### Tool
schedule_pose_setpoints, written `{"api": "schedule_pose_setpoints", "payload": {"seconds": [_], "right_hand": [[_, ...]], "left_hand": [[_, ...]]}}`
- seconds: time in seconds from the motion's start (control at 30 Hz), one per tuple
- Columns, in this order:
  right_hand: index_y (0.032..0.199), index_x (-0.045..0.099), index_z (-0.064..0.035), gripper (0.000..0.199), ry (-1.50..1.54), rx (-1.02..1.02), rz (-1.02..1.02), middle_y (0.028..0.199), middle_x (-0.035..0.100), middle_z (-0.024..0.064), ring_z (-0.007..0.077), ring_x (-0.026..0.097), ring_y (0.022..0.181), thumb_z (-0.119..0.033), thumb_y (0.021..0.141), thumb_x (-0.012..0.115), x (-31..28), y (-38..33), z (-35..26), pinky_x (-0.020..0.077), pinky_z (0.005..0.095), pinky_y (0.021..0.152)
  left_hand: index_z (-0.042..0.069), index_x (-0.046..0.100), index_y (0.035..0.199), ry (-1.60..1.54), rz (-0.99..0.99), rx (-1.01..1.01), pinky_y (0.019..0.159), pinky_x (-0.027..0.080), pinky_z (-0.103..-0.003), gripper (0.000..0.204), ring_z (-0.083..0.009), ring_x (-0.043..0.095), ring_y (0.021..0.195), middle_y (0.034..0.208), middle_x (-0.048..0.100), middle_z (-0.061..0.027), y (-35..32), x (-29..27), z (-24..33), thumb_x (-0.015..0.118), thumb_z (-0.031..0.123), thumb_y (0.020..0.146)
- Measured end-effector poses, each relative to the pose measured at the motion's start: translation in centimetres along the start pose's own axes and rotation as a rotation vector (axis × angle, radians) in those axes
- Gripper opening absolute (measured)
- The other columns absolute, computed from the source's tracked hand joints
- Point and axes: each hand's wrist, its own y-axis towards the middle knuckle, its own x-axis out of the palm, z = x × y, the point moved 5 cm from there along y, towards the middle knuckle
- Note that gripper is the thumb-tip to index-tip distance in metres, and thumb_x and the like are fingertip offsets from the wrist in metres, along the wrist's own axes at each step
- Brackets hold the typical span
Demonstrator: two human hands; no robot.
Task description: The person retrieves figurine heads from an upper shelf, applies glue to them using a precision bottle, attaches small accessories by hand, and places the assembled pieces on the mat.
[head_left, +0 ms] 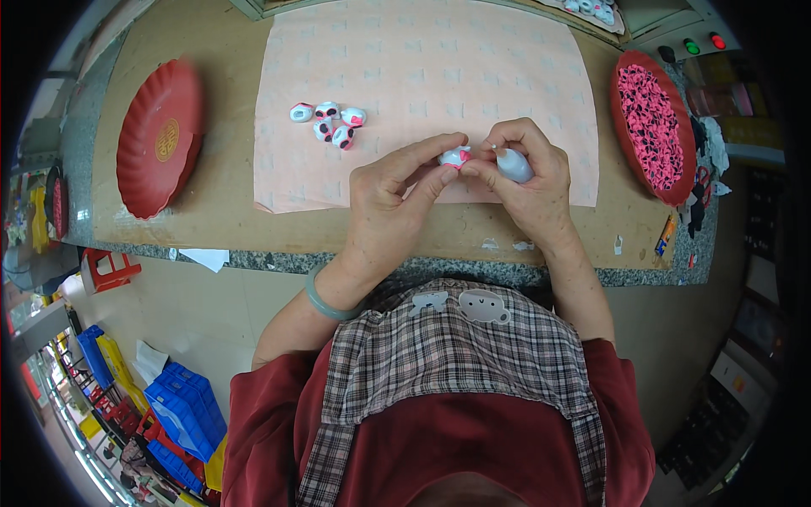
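Between the thumb and fingers of my left hand (384, 194) is a small white figurine (454, 158) with pink on it. My right hand (541, 190) has a white squeeze bottle (514, 166) with a narrow tip tucked in it. Its thumb and forefinger come close to the figurine's right side; I cannot tell whether they pinch a small piece. Both hands are over the lower part of a pale pink patterned sheet (422, 76). Left of them, several similar white figurines (327, 111) with pink and black parts lie grouped on the sheet.
A scalloped red tray (139, 160) lies at the left of the table. On the right, a red tray (681, 173) holds many pink and black pieces (649, 127). Near it lie an orange-and-dark tube (666, 236) and scraps. Blue crates (187, 410) stand lower left.
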Motion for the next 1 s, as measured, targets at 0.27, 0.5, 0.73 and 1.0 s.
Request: {"api": "schedule_pose_setpoints", "payload": {"seconds": [0.27, 0.5, 0.73, 1.0], "right_hand": [[0.087, 0.063, -0.0008, 0.02, 0.039, -0.069, 0.051, 0.083, 0.062, 0.0069, 0.014, 0.062, 0.067, -0.006, 0.071, 0.075, 0.7, 0.0, 0.5, 0.0519, 0.0246, 0.063], [0.085, 0.064, 0.0012, 0.016, 0.173, 0.06, 0.079, 0.085, 0.06, 0.0056, 0.0094, 0.06, 0.064, -0.001, 0.072, 0.073, 1.1, -0.3, 0.7, 0.0488, 0.0204, 0.05], [0.085, 0.064, 0.0013, 0.015, 0.188, 0.059, 0.092, 0.085, 0.06, 0.0054, 0.0091, 0.059, 0.062, 0.0, 0.072, 0.072, 1.1, -0.3, 1.1, 0.0487, 0.0202, 0.049], [0.085, 0.064, 0.0011, 0.015, 0.192, 0.058, 0.093, 0.084, 0.06, 0.0057, 0.0095, 0.059, 0.061, 0.0, 0.072, 0.072, 1.2, -0.3, 1.3, 0.0487, 0.0203, 0.049]], "left_hand": [[-0.002, 0.062, 0.107, -0.222, 0.148, -0.036, 0.078, 0.051, -0.024, 0.024, -0.0123, 0.063, 0.088, 0.097, 0.066, -0.0098, 0.0, 0.4, -0.8, 0.06, -0.003, 0.083], [-0.003, 0.063, 0.105, -0.154, 0.179, -0.044, 0.078, 0.051, -0.024, 0.023, -0.012, 0.062, 0.087, 0.096, 0.066, -0.0096, 0.2, 0.3, -0.9, 0.06, -0.004, 0.083], [-0.005, 0.059, 0.109, -0.129, 0.129, -0.075, 0.084, 0.05, -0.025, 0.024, -0.0149, 0.061, 0.094, 0.102, 0.064, -0.0118, 0.3, 0.4, -1.1, 0.058, -0.004, 0.084], [-0.004, 0.061, 0.106, -0.139, 0.143, -0.063, 0.081, 0.05, -0.024, 0.023, -0.0137, 0.062, 0.09, 0.098, 0.065, -0.0105, 0.4, 0.5, -1.4, 0.059, -0.004, 0.083]]}}
